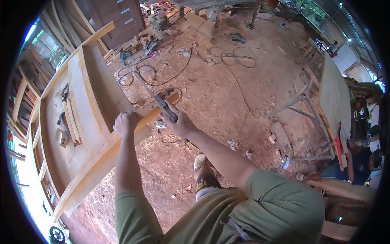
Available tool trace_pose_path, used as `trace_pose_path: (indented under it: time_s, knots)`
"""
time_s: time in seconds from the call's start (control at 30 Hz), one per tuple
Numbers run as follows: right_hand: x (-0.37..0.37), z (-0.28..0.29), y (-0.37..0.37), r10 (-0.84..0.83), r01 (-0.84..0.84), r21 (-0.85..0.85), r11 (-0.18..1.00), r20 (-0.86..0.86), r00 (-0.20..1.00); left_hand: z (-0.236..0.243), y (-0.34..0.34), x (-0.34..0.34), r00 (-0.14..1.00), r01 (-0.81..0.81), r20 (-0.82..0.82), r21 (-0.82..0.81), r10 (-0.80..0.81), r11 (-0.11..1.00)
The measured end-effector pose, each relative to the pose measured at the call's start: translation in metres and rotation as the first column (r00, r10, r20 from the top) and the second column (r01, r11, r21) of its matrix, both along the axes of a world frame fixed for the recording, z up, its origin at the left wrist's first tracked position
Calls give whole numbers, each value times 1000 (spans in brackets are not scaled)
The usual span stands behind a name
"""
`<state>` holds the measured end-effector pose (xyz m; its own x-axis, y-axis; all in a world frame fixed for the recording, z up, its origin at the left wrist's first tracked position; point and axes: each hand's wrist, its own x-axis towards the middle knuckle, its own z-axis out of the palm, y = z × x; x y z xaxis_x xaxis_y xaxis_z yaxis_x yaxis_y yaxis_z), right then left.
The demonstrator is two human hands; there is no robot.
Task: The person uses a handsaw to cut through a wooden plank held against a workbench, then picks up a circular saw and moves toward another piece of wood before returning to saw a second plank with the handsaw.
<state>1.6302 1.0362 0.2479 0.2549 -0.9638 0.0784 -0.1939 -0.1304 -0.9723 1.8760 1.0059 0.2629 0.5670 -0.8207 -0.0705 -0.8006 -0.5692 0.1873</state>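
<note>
My right hand (180, 123) grips the dark handle of a handsaw (164, 109). Its thin blade points away and to the left, crossing the end of a curved wooden plank (149, 116). My left hand (125, 122) is closed over that plank, a little left of the saw. The plank forms the near edge of a large curved wooden frame (86, 77) with a pale panel inside. On the panel lie two hammers (70, 107) (68, 127) with wooden handles, beside a small wooden block (61, 138). The saw's teeth and any cut are too small to make out.
Wood shavings and scraps cover the dirt floor (211, 97). Loops of power cord (239, 61) run over it, near power tools (151, 48) and a motor (158, 21). A curved hull-like panel (335, 95) leans on branch props at right; another person (361, 162) is behind it.
</note>
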Motion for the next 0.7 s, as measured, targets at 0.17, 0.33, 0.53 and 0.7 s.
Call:
trace_pose_path:
  time_s: [0.17,0.33,0.53,0.7]
  knots:
    - [-76,14,108,28,-28,1,1000,-11,1000,-2,2,5,1000,-2,15,0,2,1000]
    - [-173,104,252,81,-54,290,955,-81,993,-6,11,13,999,-21,31,31,20,999]
    - [-134,43,171,135,-123,210,970,-43,990,-15,10,11,1000,-16,25,1,16,1000]
    - [1,79,2,181,-101,351,931,-203,962,-4,3,17,1000,-25,9,-9,25,1000]
